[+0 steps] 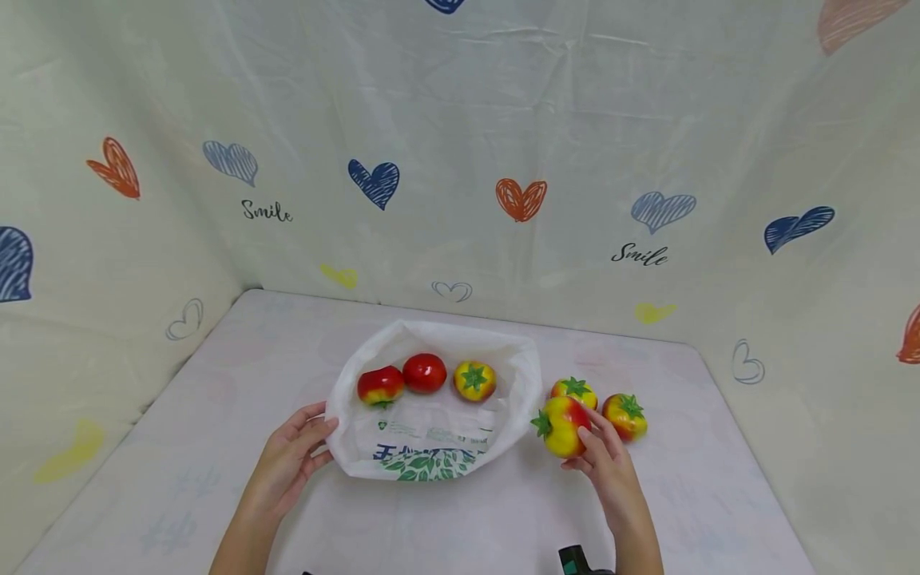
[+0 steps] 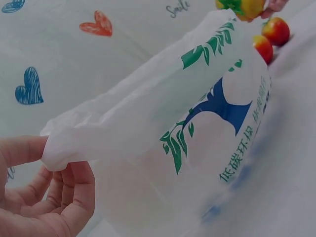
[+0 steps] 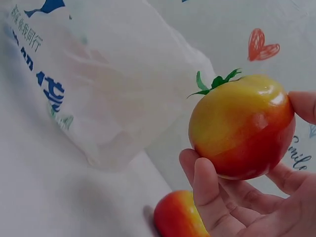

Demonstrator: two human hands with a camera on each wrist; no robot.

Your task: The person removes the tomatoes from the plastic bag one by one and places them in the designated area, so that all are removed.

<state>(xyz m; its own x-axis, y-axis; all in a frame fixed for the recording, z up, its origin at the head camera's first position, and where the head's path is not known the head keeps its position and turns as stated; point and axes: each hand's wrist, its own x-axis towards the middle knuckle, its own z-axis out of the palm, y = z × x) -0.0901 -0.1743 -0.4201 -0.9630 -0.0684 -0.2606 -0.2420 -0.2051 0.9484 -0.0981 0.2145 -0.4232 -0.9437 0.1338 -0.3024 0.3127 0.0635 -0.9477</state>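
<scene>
A white plastic bag (image 1: 521, 375) with green and blue print stands with its mouth spread wide. My left hand (image 1: 293, 455) pinches the bag's left rim between thumb and fingers, as the left wrist view also shows. Inside the bag lie three tomatoes: a red-yellow one (image 1: 381, 385), a red one (image 1: 425, 373) and a yellow one (image 1: 474, 381) with its green leaves up. Just right of the bag, my right hand (image 1: 607, 455) holds a yellow-red tomato (image 3: 242, 128) in the air, its green leaves pointing toward the bag.
Two more red-yellow tomatoes sit on the white table (image 1: 690, 479), one (image 1: 575, 390) partly behind the held one and another (image 1: 625, 417) to its right. A white cloth wall (image 1: 446, 104) with printed hearts rises behind. A black object (image 1: 573, 559) shows at the bottom edge.
</scene>
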